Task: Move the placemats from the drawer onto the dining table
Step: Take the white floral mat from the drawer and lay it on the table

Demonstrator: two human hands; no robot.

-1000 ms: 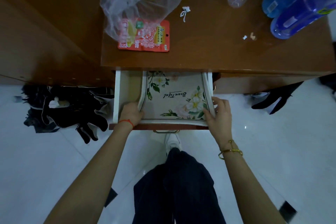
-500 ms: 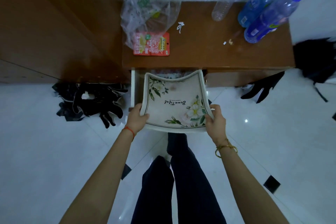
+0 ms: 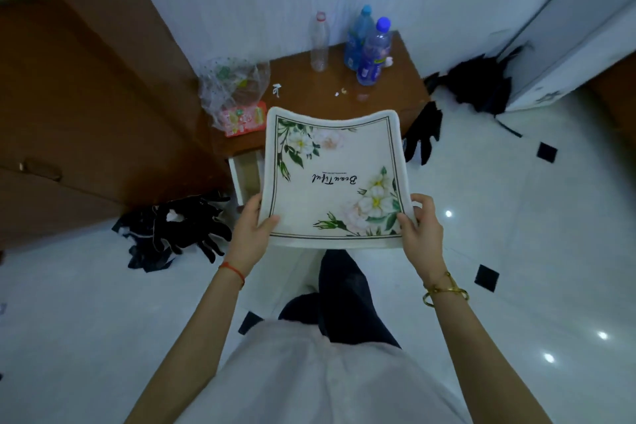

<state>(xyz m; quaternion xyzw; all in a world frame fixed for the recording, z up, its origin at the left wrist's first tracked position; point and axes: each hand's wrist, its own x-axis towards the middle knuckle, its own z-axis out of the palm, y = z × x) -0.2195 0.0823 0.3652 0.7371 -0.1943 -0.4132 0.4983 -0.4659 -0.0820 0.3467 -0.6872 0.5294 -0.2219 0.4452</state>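
A cream placemat [image 3: 334, 162] printed with white flowers, green leaves and a dark border is held up in the air, face up and slightly sagging. My left hand [image 3: 253, 227] grips its near left corner, thumb on top. My right hand [image 3: 418, 227] grips its near right corner the same way. Below and behind the mat, the open white drawer [image 3: 246, 175] of the small brown cabinet [image 3: 309, 93] shows only its left part; the mat hides the remainder. No dining table is in view.
On the cabinet top stand three plastic bottles [image 3: 371, 52] and a clear plastic bag [image 3: 234, 86] over a red snack packet. Dark clothes [image 3: 179, 231] lie on the white tiled floor at left, more dark cloth [image 3: 478, 86] at right. A brown wooden bed frame [image 3: 86, 113] fills the left.
Both hands lifted the placemat out of the drawer and raised it toward me. The view has pulled back and up from the cabinet.
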